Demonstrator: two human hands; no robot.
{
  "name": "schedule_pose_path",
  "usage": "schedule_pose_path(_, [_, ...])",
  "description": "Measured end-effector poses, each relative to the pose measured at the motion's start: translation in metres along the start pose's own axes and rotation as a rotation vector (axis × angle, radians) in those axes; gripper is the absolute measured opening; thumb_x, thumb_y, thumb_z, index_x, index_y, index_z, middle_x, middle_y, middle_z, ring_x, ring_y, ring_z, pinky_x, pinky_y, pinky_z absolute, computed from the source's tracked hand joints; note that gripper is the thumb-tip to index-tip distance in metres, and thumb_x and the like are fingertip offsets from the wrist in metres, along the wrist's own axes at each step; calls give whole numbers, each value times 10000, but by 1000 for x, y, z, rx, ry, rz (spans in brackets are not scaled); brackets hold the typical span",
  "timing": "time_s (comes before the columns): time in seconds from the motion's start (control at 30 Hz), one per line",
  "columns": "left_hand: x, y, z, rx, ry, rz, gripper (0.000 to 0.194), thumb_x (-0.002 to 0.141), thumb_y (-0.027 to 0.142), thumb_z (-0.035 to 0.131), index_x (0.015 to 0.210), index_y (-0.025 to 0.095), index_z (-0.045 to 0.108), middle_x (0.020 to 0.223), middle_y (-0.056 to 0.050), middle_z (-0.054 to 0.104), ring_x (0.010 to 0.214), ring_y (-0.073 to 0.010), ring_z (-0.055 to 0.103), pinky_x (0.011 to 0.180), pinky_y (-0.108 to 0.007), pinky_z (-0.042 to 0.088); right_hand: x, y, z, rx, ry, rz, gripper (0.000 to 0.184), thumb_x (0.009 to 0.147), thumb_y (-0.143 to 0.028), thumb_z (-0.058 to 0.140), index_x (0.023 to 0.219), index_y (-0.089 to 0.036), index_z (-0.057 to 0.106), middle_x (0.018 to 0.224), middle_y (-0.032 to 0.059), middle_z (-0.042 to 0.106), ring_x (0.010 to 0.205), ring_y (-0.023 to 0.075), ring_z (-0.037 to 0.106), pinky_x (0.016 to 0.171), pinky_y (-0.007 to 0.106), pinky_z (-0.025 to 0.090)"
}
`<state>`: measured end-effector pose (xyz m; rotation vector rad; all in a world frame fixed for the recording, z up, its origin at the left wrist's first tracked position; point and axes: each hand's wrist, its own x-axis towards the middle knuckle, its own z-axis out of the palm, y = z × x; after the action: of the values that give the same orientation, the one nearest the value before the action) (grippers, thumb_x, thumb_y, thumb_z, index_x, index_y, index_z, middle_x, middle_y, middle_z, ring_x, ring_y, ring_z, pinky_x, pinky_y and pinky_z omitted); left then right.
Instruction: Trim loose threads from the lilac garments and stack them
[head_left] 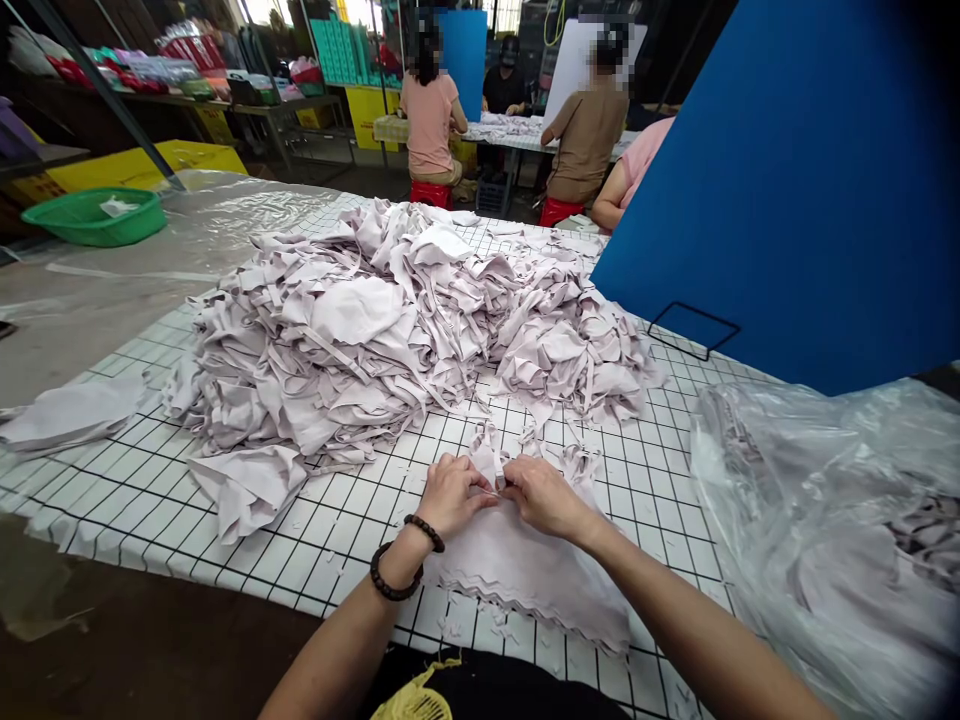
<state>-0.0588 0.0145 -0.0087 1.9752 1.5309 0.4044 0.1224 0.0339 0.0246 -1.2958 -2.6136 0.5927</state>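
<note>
A pale lilac strappy garment (525,560) with a wavy hem lies flat on the table right in front of me. My left hand (452,493), with two dark beaded bracelets on the wrist, pinches the garment near its upper edge. Close beside it, my right hand (547,497) is closed on the same upper part, by a strap. The fingertips almost meet, and exactly what lies between them is partly hidden. Beyond my hands rises a big heap of similar lilac garments (360,310).
A black-and-white checked cloth (315,545) covers the table, with small fabric scraps about. On the right are a clear plastic bag (817,530) of garments and a tilted blue panel (795,200) on a wire stand. A green basket (97,225) stands left. Several people sit beyond.
</note>
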Motion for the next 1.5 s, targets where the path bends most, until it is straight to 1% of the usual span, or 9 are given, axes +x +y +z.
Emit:
schedule_pose_path(0.3, [1,0,-1,17,-8,3,220,740,478,653,828,284,707,879,-27,599,949,-240,462,809,-384,331,3,-3,2,43,18,35,168,779,-112,525,626,-181,512,669,29,578,690,162,505,642,279,302])
schedule_pose_path(0.57, [3,-2,0,31,-20,20,245,756,495,628,802,266,703,878,-30,599,944,-238,458,819,-374,337,2,-2,18,647,56,298,122,800,-236,536,757,-170,629,722,17,648,684,154,577,627,252,412])
schedule_pose_path(0.67, [2,0,-1,22,-24,-15,248,745,499,637,809,266,693,900,-24,601,962,-242,464,848,-387,334,0,7,14,633,24,407,145,777,-290,570,757,-161,633,738,32,652,702,176,590,629,274,437])
schedule_pose_path(0.87, [-23,21,-6,166,212,1,353,848,393,535,1176,262,545,1248,-71,509,1134,-255,430,953,-430,317,-34,7,4,202,435,329,293,887,-227,405,1141,-186,545,1058,122,610,988,245,557,848,405,439])
schedule_pose_path(1.03, [-40,12,17,306,125,167,496,915,436,373,1389,294,336,1484,-49,286,1357,-277,226,1088,-511,158,-77,-7,32,93,145,62,535,905,-365,434,1407,-229,308,1424,104,388,1316,265,331,1074,482,275])
schedule_pose_path(1.17, [-41,-5,33,366,119,122,644,894,532,342,1448,229,214,1509,-84,214,1383,-295,169,1103,-540,125,-90,1,33,153,83,105,605,894,-449,434,1433,-243,251,1487,93,279,1362,264,247,1099,502,228])
schedule_pose_path(1.27, [-42,-3,31,381,137,103,676,892,541,333,1456,198,187,1508,-108,202,1387,-316,146,1094,-573,123,-72,18,6,307,269,224,420,926,-366,381,1327,-241,402,1388,96,430,1264,228,408,1024,426,363])
schedule_pose_path(1.37, [-40,12,22,349,182,89,632,909,494,334,1454,210,186,1514,-103,186,1390,-323,121,1086,-600,116,-23,42,-24,341,458,324,313,909,-325,400,1185,-214,497,1164,100,574,1022,215,555,872,378,449])
schedule_pose_path(1.5, [-29,33,3,172,198,119,542,922,450,343,1421,252,269,1510,-78,213,1385,-276,177,1101,-549,168,60,68,-46,303,601,373,337,749,-262,601,1069,-162,562,1141,140,551,1066,269,472,909,392,361])
